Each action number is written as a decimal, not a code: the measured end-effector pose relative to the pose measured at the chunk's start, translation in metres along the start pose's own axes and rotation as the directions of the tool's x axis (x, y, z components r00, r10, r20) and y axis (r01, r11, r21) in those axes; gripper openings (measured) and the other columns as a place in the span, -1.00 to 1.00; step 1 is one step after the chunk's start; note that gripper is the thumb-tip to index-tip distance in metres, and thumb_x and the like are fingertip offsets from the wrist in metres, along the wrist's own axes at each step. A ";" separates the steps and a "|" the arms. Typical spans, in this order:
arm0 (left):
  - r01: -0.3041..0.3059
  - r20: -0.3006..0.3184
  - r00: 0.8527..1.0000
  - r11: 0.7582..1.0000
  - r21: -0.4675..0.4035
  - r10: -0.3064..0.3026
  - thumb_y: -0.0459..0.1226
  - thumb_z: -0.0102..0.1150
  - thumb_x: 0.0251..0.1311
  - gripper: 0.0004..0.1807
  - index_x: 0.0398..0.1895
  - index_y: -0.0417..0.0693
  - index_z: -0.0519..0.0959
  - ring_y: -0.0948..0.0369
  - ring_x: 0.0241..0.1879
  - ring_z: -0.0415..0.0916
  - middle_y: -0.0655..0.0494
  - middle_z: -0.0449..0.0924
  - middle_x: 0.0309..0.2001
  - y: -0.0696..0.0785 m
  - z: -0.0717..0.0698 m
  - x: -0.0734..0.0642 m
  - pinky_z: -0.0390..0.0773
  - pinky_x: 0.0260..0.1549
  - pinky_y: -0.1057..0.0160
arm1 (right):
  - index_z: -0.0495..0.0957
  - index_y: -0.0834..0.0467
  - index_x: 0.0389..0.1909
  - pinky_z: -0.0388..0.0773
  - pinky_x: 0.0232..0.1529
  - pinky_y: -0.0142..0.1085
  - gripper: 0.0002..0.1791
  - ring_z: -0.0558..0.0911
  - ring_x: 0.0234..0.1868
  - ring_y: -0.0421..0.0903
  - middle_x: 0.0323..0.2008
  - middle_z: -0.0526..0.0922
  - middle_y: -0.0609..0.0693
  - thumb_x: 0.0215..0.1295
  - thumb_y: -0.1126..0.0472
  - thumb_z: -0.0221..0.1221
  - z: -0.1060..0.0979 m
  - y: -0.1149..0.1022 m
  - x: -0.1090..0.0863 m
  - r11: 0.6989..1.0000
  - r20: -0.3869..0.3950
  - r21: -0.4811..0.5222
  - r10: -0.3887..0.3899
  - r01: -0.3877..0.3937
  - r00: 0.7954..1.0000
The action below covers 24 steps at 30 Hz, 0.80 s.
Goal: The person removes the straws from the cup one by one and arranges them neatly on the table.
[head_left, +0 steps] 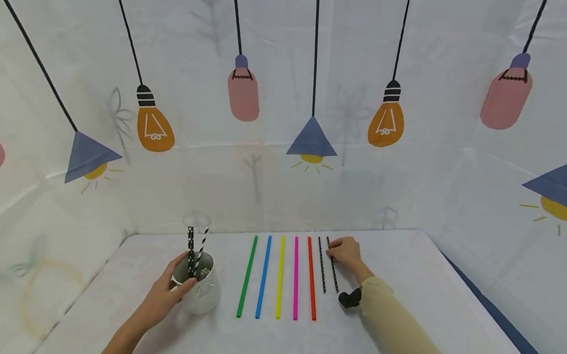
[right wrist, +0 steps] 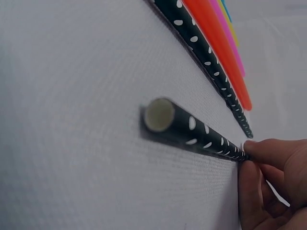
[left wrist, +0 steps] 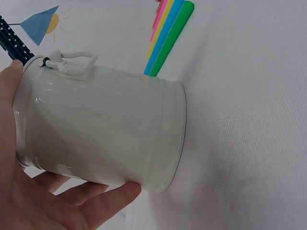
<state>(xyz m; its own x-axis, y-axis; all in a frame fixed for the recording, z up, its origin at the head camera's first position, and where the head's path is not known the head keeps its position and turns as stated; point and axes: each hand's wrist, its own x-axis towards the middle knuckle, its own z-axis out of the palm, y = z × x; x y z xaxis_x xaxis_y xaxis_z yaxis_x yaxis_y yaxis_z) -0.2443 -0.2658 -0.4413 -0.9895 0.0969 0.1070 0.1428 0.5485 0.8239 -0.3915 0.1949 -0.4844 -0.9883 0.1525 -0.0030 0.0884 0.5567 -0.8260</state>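
My left hand (head_left: 161, 295) grips a pale ceramic jar (head_left: 207, 295) with a wire clasp on its side, thumb near the rim and fingers around the body. Black-and-white patterned straws (head_left: 190, 250) stand up out of the jar; how many is hard to tell. At the right end of a row, my right hand (head_left: 348, 253) pinches the far end of a black straw with white dots (right wrist: 199, 132), which lies on the table. Beside it lies another black dotted straw (head_left: 322, 264). Left of that come a red straw (head_left: 312, 279), pink straw (head_left: 296, 278), yellow straw (head_left: 280, 277), blue straw (head_left: 263, 277) and green straw (head_left: 247, 277).
A white cloth covers the table (head_left: 270, 348). White sheeting (head_left: 272, 193) printed with hanging lamps and bulbs rises behind the table and at both sides. Along the right edge runs a dark blue strip (head_left: 511, 331).
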 end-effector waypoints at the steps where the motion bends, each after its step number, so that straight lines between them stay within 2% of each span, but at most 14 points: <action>1: 0.001 0.002 1.000 1.000 0.001 -0.001 0.02 0.12 0.34 -0.19 0.53 0.18 -0.05 -0.31 0.15 0.37 -0.30 0.04 0.44 0.000 0.000 0.000 0.60 -0.17 -0.04 | 0.65 0.35 -0.13 0.56 -0.43 -0.32 -0.71 0.59 -0.42 -0.10 -0.24 0.66 0.16 0.11 0.33 0.33 0.000 0.000 -0.001 1.000 0.001 0.003 0.003 -0.003 1.000; 16: 0.026 0.002 1.000 1.000 -0.006 -0.026 0.04 0.13 0.33 -0.16 0.53 0.18 -0.06 -0.33 0.19 0.33 -0.27 0.01 0.45 0.001 0.002 -0.003 0.60 -0.16 -0.06 | 0.65 0.34 -0.13 0.57 -0.44 -0.33 -0.71 0.60 -0.43 -0.11 -0.25 0.66 0.16 0.10 0.32 0.34 0.001 0.004 0.000 0.999 0.009 0.031 0.007 -0.007 1.000; 24: 0.014 0.001 1.000 1.000 -0.005 -0.014 0.04 0.12 0.34 -0.16 0.54 0.16 -0.07 -0.36 0.20 0.29 -0.29 -0.01 0.45 0.002 0.002 -0.002 0.60 -0.16 -0.07 | 0.65 0.34 -0.14 0.57 -0.44 -0.33 -0.71 0.60 -0.43 -0.11 -0.26 0.66 0.14 0.12 0.31 0.34 0.000 0.002 0.000 0.999 0.008 0.042 0.012 -0.012 1.000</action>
<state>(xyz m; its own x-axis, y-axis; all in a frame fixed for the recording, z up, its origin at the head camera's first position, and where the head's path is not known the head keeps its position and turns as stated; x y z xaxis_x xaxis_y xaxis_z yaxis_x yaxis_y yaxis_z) -0.2419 -0.2632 -0.4409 -0.9914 0.0901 0.0949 0.1288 0.5454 0.8282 -0.3914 0.1965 -0.4861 -0.9881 0.1529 -0.0174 0.0954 0.5196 -0.8491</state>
